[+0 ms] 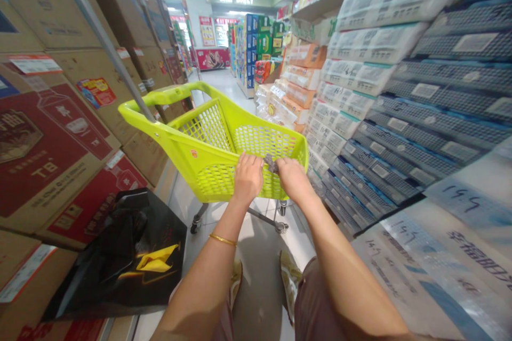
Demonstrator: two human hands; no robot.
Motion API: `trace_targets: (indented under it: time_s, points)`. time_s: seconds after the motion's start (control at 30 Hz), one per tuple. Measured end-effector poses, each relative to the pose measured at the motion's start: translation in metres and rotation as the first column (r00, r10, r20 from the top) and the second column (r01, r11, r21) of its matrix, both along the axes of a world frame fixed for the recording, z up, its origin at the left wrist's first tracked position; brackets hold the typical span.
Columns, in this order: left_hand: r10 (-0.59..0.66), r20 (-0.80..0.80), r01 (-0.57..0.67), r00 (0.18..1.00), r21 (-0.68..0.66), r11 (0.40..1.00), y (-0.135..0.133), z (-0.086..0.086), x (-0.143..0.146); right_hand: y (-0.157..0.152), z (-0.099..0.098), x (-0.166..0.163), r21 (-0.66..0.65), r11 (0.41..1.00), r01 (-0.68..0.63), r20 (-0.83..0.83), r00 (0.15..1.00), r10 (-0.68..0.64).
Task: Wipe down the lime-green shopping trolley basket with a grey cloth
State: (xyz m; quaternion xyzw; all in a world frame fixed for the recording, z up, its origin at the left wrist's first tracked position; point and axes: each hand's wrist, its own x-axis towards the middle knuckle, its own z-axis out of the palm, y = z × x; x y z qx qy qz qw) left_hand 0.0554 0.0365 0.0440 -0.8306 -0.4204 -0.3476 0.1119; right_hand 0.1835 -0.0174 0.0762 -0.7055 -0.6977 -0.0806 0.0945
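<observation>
Both our hands meet at the near rim of the lime-green shopping cart (pixel 224 141): left hand (pixel 248 177) and right hand (pixel 293 178) pinch a small dark object (pixel 271 163) between clenched fingers. Cart's long axis points away down the aisle.

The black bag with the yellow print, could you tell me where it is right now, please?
In the head view, the black bag hangs at lower left, against the stacked cardboard boxes, left of the left hand on the green cart.
</observation>
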Motion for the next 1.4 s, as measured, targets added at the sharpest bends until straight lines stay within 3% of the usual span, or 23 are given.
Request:
trace_targets:
  time_s: [0.2, 0.47, 0.73, 1.0, 1.17, 1.4]
  points:
    - [-0.026, -0.013, 0.026, 1.0, 0.002, 1.0, 0.0, -0.001, -0.005, 0.011, -0.009, -0.024, 0.136, 0.99, -0.042, -0.055, 0.997, 0.05]
    - [-0.083, -0.018, 0.083, 0.996, -0.039, 0.996, 0.002, 0.005, -0.01, 0.004, -0.004, -0.001, 0.051, 0.995, -0.082, -0.093, 0.992, 0.087]
    - [-0.091, -0.036, 0.09, 0.995, -0.042, 0.995, 0.012, 0.005, -0.017, 0.0, -0.006, 0.027, -0.016, 0.986, -0.166, -0.277, 0.948, 0.155]
    - [-0.034, 0.013, 0.035, 0.999, -0.056, 0.998, 0.009, 0.009, -0.032, -0.006, -0.003, -0.009, -0.009, 0.994, -0.112, -0.139, 0.984, 0.11]
    - [-0.169, -0.037, 0.166, 0.985, -0.07, 0.984, -0.001, 0.006, -0.024, -0.003, -0.007, -0.027, 0.035, 0.993, -0.116, -0.113, 0.986, 0.119]
    - [-0.15, -0.006, 0.148, 0.989, -0.125, 0.981, 0.004, 0.002, -0.025, 0.005, -0.015, -0.034, 0.097, 0.981, -0.169, -0.105, 0.978, 0.179]
